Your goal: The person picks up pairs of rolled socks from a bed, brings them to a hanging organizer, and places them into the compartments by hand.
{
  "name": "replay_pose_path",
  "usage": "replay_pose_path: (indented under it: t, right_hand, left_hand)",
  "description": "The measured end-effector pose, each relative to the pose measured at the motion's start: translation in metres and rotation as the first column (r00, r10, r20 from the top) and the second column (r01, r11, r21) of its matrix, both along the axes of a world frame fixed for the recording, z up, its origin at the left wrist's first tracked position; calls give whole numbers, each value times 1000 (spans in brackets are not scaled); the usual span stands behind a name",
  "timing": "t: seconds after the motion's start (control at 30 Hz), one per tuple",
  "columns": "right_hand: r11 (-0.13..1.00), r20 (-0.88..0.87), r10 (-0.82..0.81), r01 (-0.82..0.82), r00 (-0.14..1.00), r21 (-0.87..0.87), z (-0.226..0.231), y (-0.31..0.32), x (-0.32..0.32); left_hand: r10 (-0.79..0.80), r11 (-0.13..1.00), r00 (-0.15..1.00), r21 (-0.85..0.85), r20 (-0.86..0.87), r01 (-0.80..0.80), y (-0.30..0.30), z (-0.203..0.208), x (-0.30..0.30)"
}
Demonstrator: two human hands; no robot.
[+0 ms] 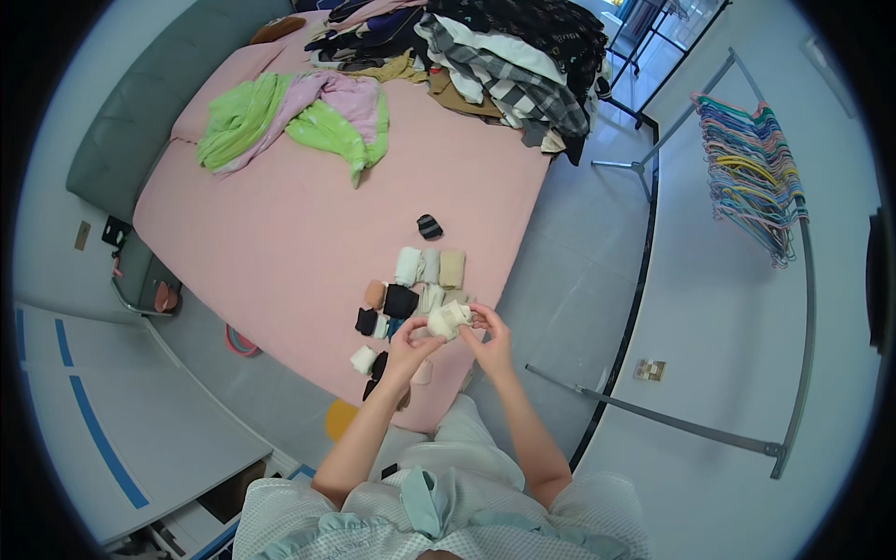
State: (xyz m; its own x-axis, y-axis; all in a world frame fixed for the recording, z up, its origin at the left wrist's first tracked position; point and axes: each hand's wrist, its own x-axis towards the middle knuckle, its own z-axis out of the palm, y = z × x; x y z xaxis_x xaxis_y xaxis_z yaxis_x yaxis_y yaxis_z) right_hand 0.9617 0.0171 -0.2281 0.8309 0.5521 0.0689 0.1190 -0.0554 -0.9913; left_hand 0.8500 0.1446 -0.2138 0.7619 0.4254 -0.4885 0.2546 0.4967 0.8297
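Between my two hands, above the near edge of the bed, is a cream-coloured balled pair of socks (449,320). My left hand (411,347) grips its left side with bent fingers. On the other side my right hand (490,338) pinches it near the top right. Just beyond and left of my hands lie several rolled socks in loose rows: a white roll (408,266), a beige roll (452,269), a black roll (401,301) and a peach one (374,294). A dark striped sock roll (429,227) sits apart, farther up the bed.
The pink-sheeted bed (308,224) fills the middle. A green and pink blanket (299,121) lies at its far left, a heap of clothes (513,65) at its far right. To the right stands a grey metal rack (805,308) bearing many coloured hangers (751,168).
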Motion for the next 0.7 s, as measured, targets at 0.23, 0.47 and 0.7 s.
replay_pose_path:
  t: [0.23, 0.47, 0.7]
  right_hand:
    - [996, 195, 90, -84, 977, -41, 46, -17, -78]
    - [980, 306, 189, -201, 933, 8, 80, -16, -150]
    - [970, 514, 220, -240, 829, -29, 120, -22, -186]
  left_hand:
    - [39, 999, 994, -33, 105, -35, -21, 38, -90]
    - [115, 990, 969, -107, 217, -93, -35, 69, -163]
    - [99, 995, 956, -18, 275, -98, -47, 84, -204]
